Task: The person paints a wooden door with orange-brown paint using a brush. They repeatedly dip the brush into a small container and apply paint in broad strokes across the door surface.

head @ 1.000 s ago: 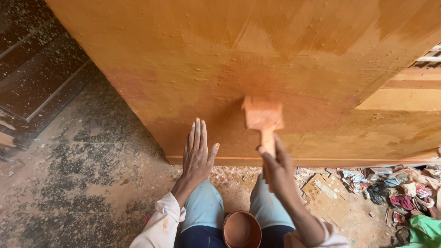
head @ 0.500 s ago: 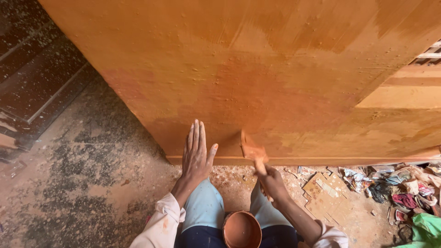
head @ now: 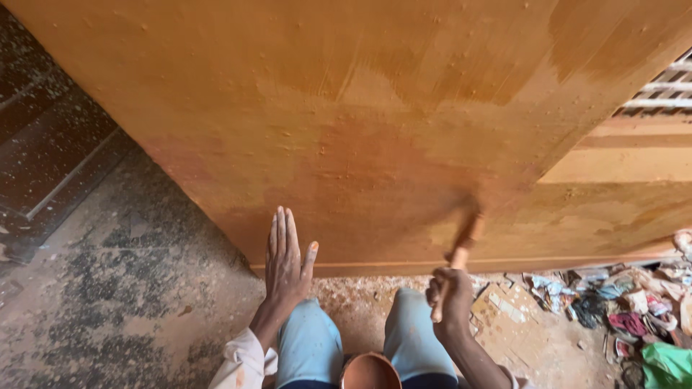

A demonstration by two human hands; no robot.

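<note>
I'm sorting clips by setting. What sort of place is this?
Probably a rough carpentry or finishing workshop. A large wooden panel is being coated with a brush held in the right hand, and the concrete floor is dusty, with scrap litter alongside.

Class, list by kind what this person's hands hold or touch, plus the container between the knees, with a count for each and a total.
Large orange-stained wooden panel, under the flat left hand: 1
Wooden-handled brush, blurred, gripped by the right hand: 1
Round orange-brown bowl between the knees: 1
Total: 3
</note>
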